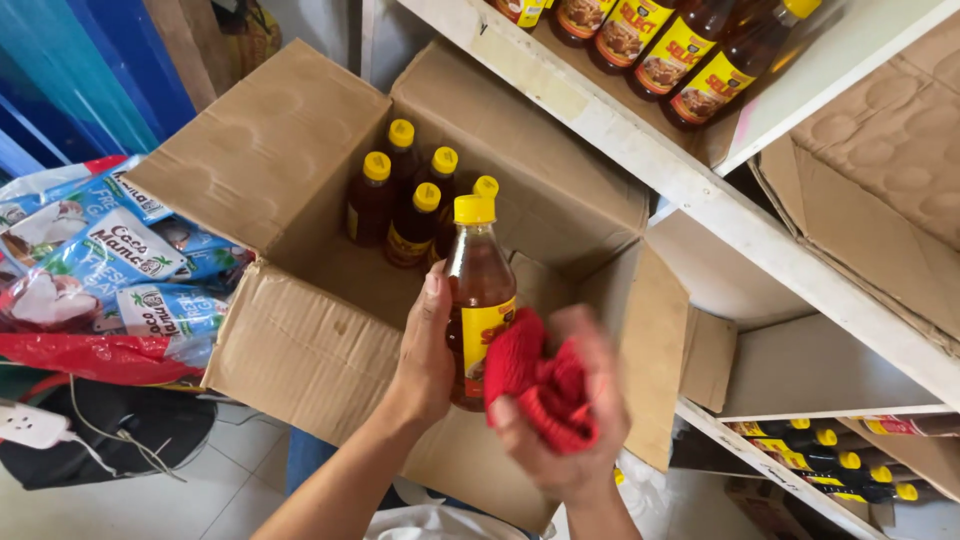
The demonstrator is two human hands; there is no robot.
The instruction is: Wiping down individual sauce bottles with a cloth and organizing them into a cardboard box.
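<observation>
**Bottle and red cloth over an open box**

Bottle (pixel 481 300), amber with a yellow cap, stands upright in the left hand (pixel 425 350), whose fingers wrap its back. The right hand (pixel 570 420) is bunched around a red cloth (pixel 540 385) pressed against the bottle's label; that hand is a bit blurred. Both hover above an open cardboard box (pixel 300 350), where more capped bottles (pixel 410 200) stand in the far corner. Blue pouches (pixel 110 270) lie heaped to the left. A white shelf (pixel 700 190) on the right carries further bottles above and below.
</observation>
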